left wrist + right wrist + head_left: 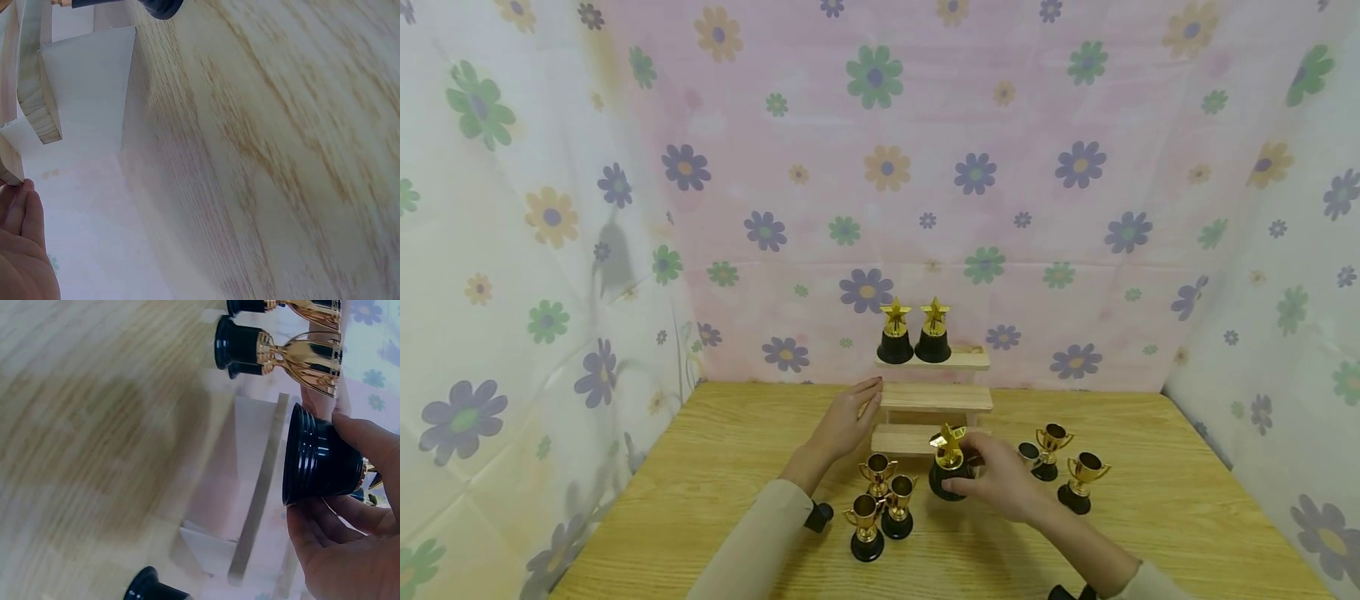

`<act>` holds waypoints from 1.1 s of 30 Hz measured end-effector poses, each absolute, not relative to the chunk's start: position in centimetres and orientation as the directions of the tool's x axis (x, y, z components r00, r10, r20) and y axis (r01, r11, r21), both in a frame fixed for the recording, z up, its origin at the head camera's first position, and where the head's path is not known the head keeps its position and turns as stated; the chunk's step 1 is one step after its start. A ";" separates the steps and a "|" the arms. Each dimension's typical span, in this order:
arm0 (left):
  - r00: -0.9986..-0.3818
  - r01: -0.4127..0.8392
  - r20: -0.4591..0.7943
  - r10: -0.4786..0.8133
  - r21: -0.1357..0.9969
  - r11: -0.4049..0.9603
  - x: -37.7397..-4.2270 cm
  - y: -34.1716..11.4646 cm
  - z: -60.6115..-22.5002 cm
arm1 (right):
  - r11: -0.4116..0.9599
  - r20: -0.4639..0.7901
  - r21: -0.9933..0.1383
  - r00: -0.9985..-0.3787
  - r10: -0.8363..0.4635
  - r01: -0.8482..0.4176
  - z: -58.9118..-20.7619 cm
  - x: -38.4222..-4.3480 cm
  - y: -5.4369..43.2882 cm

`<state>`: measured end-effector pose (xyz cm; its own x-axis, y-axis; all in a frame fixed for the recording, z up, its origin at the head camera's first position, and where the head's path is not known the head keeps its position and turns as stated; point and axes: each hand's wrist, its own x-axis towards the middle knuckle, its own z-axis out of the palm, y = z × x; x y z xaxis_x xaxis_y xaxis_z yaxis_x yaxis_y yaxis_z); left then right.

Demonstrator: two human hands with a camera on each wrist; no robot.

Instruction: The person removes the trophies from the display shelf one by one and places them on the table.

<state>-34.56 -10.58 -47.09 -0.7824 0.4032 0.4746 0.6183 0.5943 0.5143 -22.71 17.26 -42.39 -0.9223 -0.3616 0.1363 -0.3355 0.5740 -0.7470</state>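
Observation:
My right hand (1000, 482) grips a star trophy (949, 477) by its black base, off the table in front of the lowest step of a wooden tiered stand (936, 397). The right wrist view shows the thumb and fingers on opposite sides of that black base (322, 456). At the stand's left side, my left hand (844, 423) touches the end of the middle step with its fingertips. In the left wrist view its fingers (32, 219) look nearly straight against the wood. Two more star trophies (896, 340) stand side by side on the top step, towards its left.
Three gold cup trophies (866, 523) stand close together on the table (730, 467), between the forearms. To the right of my right hand are more gold cups (1084, 479), one partly hidden by it. A flowered cloth (805, 250) hangs behind and at both sides.

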 end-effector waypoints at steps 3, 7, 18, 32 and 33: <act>-0.779 0.624 0.478 0.406 0.516 0.587 -34.6 -10.6 -47.1 | 0.572 0.136 -0.746 -0.918 -0.372 -0.342 -42.7 -22.6 17.2; -0.777 0.625 0.481 0.406 0.514 0.588 -34.6 -10.6 -47.2 | 0.586 0.134 -0.737 -0.923 -0.362 -0.337 -43.1 -22.6 17.1; -0.773 0.628 0.487 0.406 0.500 0.596 -34.7 -10.6 -47.2 | 0.577 0.121 -0.749 -0.924 -0.363 -0.325 -44.3 -22.6 16.8; -0.769 0.633 0.496 0.404 0.496 0.594 -34.6 -10.6 -47.1 | 0.539 0.143 -0.759 -0.900 -0.411 -0.366 -46.5 -23.4 15.9; -0.770 0.631 0.494 0.404 0.496 0.596 -34.5 -10.6 -47.1 | 0.542 0.142 -0.756 -0.900 -0.412 -0.367 -46.6 -23.4 15.9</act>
<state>-34.53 -10.60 -47.10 -0.7700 0.4040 0.4938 0.6310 0.5963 0.4962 -23.40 15.88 -46.60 -0.9002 -0.4117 0.1422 -0.3672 0.5419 -0.7560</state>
